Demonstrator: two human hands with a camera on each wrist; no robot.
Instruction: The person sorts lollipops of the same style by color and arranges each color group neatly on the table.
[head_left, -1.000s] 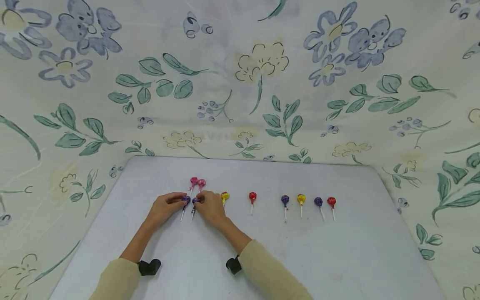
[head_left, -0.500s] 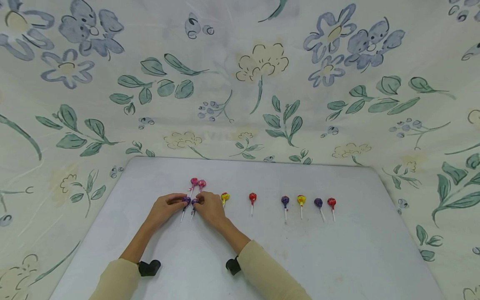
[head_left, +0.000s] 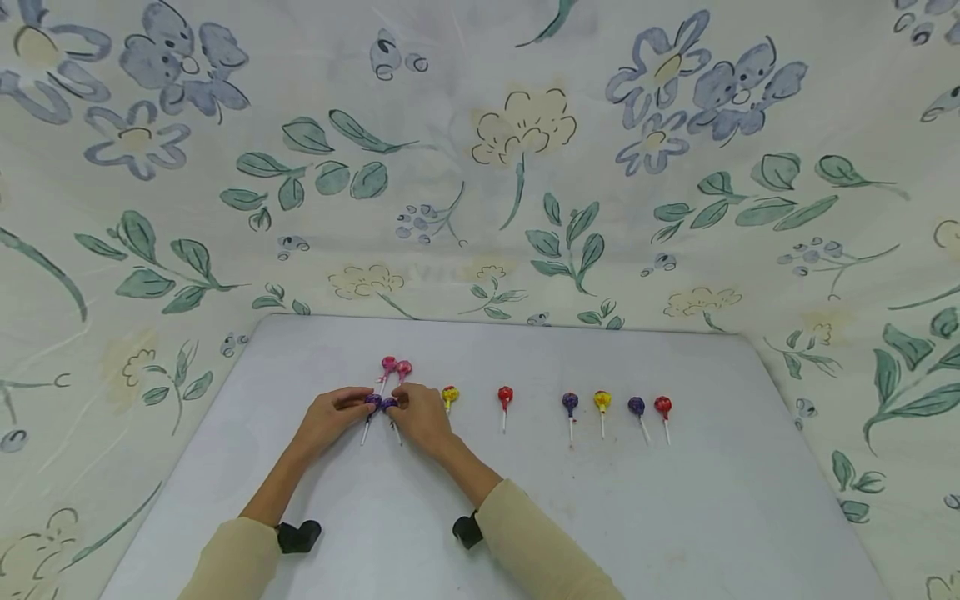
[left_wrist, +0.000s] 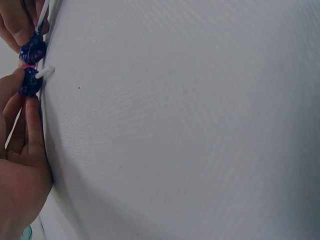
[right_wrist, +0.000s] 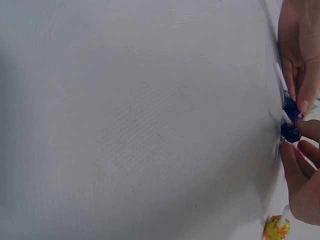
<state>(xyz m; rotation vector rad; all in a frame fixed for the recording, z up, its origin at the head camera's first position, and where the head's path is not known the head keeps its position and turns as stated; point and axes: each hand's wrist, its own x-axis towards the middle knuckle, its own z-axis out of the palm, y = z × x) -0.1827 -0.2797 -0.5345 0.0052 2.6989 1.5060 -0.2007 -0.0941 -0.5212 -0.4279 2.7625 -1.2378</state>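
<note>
Two purple-wrapped lollipops lie side by side with heads close together, sticks spreading apart toward the person. The left hand pinches the head of the left purple lollipop between thumb and fingers. The right hand pinches the head of the right purple lollipop. Just beyond them are two pink lollipops, one beside the other, their sticks partly hidden by the right hand. In the left wrist view the left hand grips one purple head, the other head close to it.
Right of the hands, a yellow lollipop and a red one lie on the white table. Farther right are a purple, a yellow, another purple and a red lollipop. Floral cloth hangs behind.
The stick of the right purple lollipop has swung to the right, and its head now sits closer to the left one. Both hands keep nearly the same place.
</note>
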